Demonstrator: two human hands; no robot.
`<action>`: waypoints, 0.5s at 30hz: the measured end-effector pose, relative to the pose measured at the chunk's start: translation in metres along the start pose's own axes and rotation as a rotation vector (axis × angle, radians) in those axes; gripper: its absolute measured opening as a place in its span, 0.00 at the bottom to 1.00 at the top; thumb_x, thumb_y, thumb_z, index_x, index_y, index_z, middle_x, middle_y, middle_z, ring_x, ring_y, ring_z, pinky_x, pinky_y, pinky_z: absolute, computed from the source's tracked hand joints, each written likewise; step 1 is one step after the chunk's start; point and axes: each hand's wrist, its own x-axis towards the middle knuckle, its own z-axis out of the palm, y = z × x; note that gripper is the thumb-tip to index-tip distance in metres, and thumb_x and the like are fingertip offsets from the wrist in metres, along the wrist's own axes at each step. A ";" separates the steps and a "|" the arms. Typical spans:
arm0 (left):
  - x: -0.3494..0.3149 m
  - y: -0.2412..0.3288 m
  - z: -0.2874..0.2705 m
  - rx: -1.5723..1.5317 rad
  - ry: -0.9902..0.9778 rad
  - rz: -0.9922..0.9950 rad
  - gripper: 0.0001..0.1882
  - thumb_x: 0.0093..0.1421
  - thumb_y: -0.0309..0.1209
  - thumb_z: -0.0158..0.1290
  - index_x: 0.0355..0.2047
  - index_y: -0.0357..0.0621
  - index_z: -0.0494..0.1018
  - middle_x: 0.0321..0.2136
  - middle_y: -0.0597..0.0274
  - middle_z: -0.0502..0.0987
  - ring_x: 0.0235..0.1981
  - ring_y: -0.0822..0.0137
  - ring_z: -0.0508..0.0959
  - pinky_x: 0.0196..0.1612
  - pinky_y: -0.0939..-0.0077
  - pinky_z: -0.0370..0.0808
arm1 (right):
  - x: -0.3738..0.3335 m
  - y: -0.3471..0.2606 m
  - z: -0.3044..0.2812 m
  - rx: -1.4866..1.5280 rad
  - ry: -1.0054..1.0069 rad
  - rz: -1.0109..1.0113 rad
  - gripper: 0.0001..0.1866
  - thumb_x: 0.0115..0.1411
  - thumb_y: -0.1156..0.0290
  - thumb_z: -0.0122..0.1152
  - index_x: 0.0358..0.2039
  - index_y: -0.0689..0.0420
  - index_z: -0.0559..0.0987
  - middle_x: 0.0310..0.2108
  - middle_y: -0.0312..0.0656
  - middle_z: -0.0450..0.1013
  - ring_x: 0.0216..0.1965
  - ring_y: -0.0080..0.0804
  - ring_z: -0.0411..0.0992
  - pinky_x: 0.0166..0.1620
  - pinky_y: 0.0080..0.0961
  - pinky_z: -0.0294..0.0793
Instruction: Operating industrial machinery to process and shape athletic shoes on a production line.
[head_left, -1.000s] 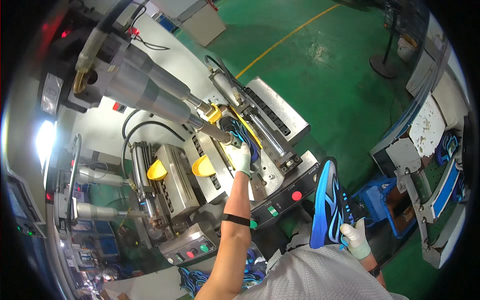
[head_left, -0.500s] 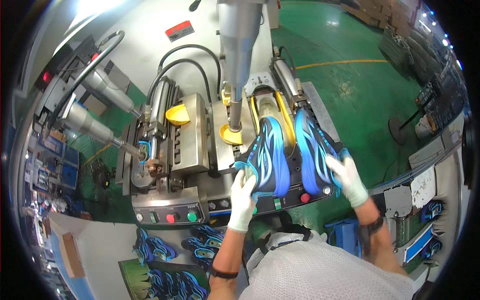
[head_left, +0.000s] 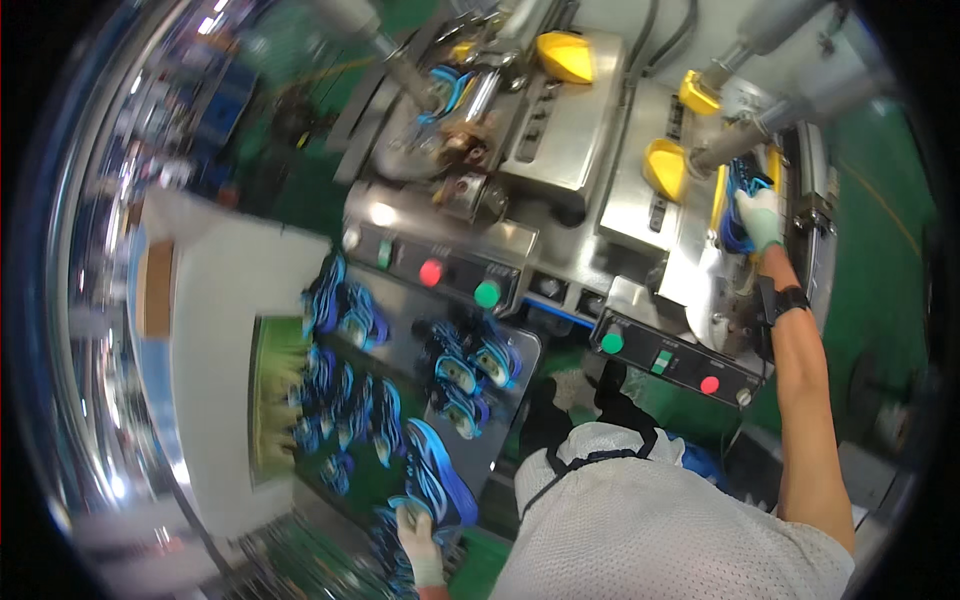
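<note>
My left hand, in a whitish glove, is low at the left and closed on the heel opening of a blue-and-black shoe upper. That shoe hangs over other uppers, its toe pointing away from me. My right hand, also gloved, reaches to the right-hand station of the machine. Its fingers grip the heel end of another blue shoe upper, which lies between yellow side guides. A slanting metal cylinder hides part of that shoe.
Several shoe uppers fill a low rack and a metal shelf at left. A control panel with coloured buttons fronts the right station, another panel the left one. A further upper sits clamped under the left cylinder.
My view has swung left. Both shoes were held side by side before the right station; now my left hand has carried one down to the rack, while the other lies in the station.
</note>
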 end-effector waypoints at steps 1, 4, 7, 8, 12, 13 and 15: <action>0.003 -0.050 -0.019 0.039 0.106 0.088 0.34 0.65 0.27 0.51 0.66 0.24 0.53 0.61 0.44 0.67 0.62 0.57 0.67 0.65 0.64 0.61 | -0.013 -0.025 -0.016 0.229 -0.097 0.024 0.22 0.53 0.55 0.64 0.27 0.67 0.78 0.26 0.56 0.77 0.30 0.54 0.77 0.39 0.45 0.73; 0.070 -0.140 -0.008 0.176 0.266 0.045 0.29 0.64 0.26 0.52 0.63 0.28 0.58 0.57 0.50 0.70 0.57 0.60 0.70 0.63 0.67 0.63 | 0.018 0.075 -0.023 0.413 -0.150 0.060 0.22 0.57 0.56 0.67 0.28 0.66 0.80 0.23 0.40 0.76 0.24 0.30 0.70 0.33 0.34 0.71; 0.115 -0.232 0.028 -0.105 0.191 -0.121 0.34 0.59 0.28 0.58 0.62 0.29 0.57 0.56 0.41 0.67 0.58 0.49 0.68 0.63 0.61 0.63 | 0.000 0.030 -0.039 0.481 -0.293 0.072 0.22 0.59 0.52 0.67 0.22 0.58 0.77 0.14 0.26 0.66 0.14 0.22 0.61 0.20 0.29 0.54; 0.134 -0.231 0.067 0.583 0.454 -0.096 0.41 0.56 0.27 0.61 0.65 0.29 0.50 0.60 0.38 0.61 0.62 0.48 0.63 0.66 0.60 0.58 | 0.005 0.054 -0.063 0.150 -0.156 0.049 0.23 0.59 0.50 0.67 0.26 0.60 0.78 0.19 0.32 0.71 0.19 0.27 0.67 0.25 0.29 0.64; 0.127 -0.269 0.063 -0.102 0.601 -0.006 0.48 0.54 0.23 0.59 0.68 0.36 0.41 0.61 0.39 0.59 0.62 0.50 0.63 0.66 0.61 0.59 | -0.229 -0.174 -0.049 0.491 0.040 -0.298 0.40 0.67 0.57 0.60 0.70 0.67 0.55 0.70 0.56 0.55 0.70 0.42 0.56 0.70 0.33 0.52; 0.122 -0.226 0.073 -0.028 0.584 -0.066 0.48 0.54 0.23 0.59 0.68 0.38 0.40 0.59 0.40 0.61 0.60 0.51 0.65 0.64 0.59 0.62 | -0.272 -0.188 -0.051 0.331 0.121 -0.453 0.37 0.68 0.60 0.58 0.69 0.66 0.56 0.70 0.57 0.55 0.70 0.43 0.56 0.70 0.34 0.53; 0.119 -0.205 0.068 -0.069 0.465 -0.174 0.48 0.55 0.25 0.58 0.68 0.37 0.40 0.60 0.41 0.60 0.60 0.52 0.65 0.64 0.61 0.62 | -0.322 -0.179 0.000 0.231 0.019 -0.718 0.39 0.67 0.63 0.59 0.71 0.65 0.52 0.72 0.58 0.49 0.72 0.47 0.50 0.71 0.38 0.50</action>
